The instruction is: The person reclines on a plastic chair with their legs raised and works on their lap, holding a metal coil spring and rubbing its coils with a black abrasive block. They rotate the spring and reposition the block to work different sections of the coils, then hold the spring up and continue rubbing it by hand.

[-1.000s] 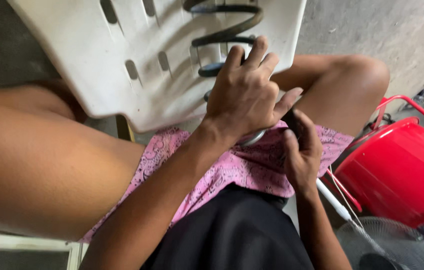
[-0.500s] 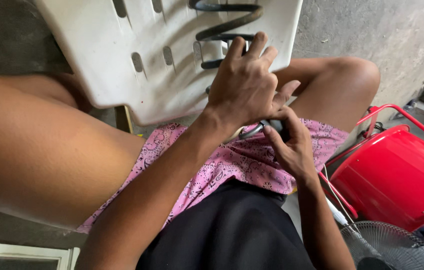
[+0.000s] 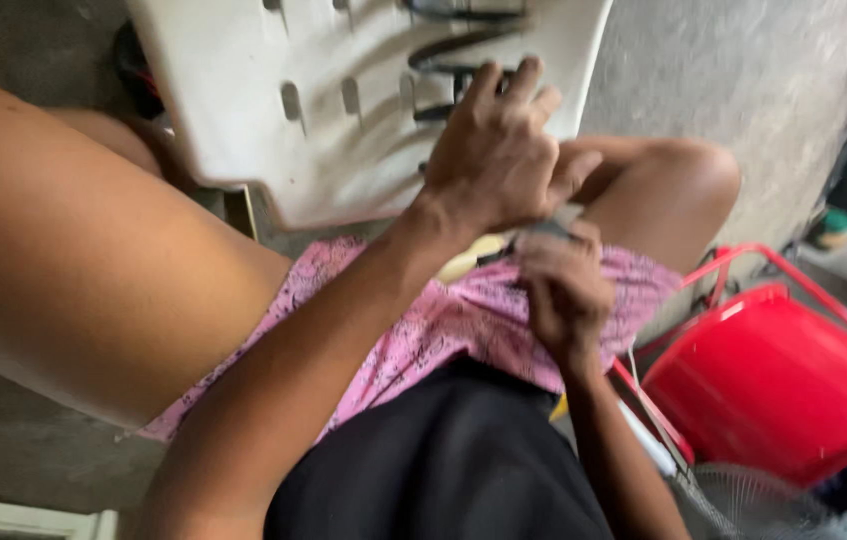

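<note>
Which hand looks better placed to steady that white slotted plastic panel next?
Probably the left hand. Its fingers lie against the white slotted plastic panel, beside the dark cables. The right hand sits lower, over the pink patterned cloth, at a small grey piece too blurred to identify.

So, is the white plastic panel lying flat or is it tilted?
Tilted. The white plastic panel leans over the person's knees, its lower edge toward the lap, and the left hand rests on it. What supports it underneath is hidden.
</note>
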